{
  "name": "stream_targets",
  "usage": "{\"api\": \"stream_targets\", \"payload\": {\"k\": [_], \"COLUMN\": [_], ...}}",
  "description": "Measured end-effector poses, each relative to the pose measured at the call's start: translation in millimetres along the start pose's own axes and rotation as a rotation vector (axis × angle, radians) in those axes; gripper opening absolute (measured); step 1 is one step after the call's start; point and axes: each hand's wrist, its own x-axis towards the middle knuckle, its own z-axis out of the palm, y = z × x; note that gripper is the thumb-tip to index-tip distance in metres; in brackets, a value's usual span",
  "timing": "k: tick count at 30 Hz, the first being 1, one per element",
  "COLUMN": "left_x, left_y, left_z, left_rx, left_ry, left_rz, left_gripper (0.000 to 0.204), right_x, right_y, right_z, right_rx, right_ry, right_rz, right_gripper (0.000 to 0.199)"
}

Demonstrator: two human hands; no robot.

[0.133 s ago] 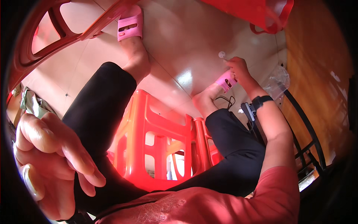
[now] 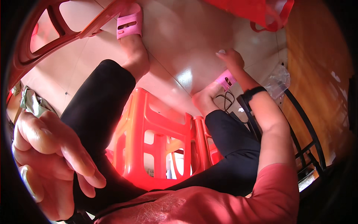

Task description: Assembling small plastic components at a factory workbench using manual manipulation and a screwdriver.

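My left hand point(image 2: 52, 160) is close to the view at the lower left, palm showing. Its fingers are loosely bent and apart, with nothing in them. My right hand point(image 2: 233, 59) is stretched out above the tiled floor, beyond my right foot. It pinches a small pale, see-through disc point(image 2: 222, 51) at the thumb tip; its exact kind cannot be told, and part of it is hidden. A black band point(image 2: 255, 90) circles my right wrist. Just below the hand is a pink slipper point(image 2: 225, 79) on my right foot.
A red plastic stool point(image 2: 164, 128) stands between my legs. Another pink slipper point(image 2: 129, 22) is on my left foot. A reddish chair point(image 2: 22, 56) is at upper left, a red bag point(image 2: 242, 9) at the top. On the right are a clear plastic bag point(image 2: 279, 80), a black metal frame point(image 2: 307, 117) and a wooden panel point(image 2: 317, 74).
My right hand has turned and lifted slightly, so the disc now shows less of its round face. The right forearm has rotated, and the device at its wrist has gone from sight. My left hand is nearly still.
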Motion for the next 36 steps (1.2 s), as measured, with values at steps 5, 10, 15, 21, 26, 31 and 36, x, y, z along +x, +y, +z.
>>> {"api": "stream_targets", "payload": {"k": [5,10,15,21,26,31,36], "left_x": [-46.4,-102.9,-129.7,-154.7,-162.6,-159.5,-150.2], "left_y": [10.2,6.4,-34.5,-40.0,-24.8,-28.9,-40.0], "left_z": [-48.0,-144.6,-146.6,-122.1,-102.9,-104.5,-111.1], "left_rx": [0.005,-0.026,-0.088,-0.163,-0.188,-0.239,-0.289], "left_ry": [-0.195,-0.384,-0.384,-0.044,-0.023,-0.143,-0.229], "left_rz": [-0.199,-0.397,-0.264,0.133,0.085,0.109,0.153], "left_gripper": [0.044,0.046,0.046,0.045,0.039,0.03,0.027], "right_x": [13.9,13.5,18.4,-83.4,-90.1,-109.1,-236.6], "right_y": [-24.1,-3.5,68.6,-40.8,-85.7,-104.7,-117.6], "right_z": [-0.8,7.2,-34.5,-218.5,-298.5,-312.5,-308.5], "right_rx": [0.027,-0.024,0.023,1.187,1.167,1.113,1.436], "right_ry": [-0.073,-0.111,0.126,0.39,0.524,0.526,-0.209], "right_rz": [0.195,0.177,-0.331,-0.213,-0.349,-0.043,-0.138], "right_gripper": [0.048,0.049,0.02,0.021,0.023,0.026,0.018]}}
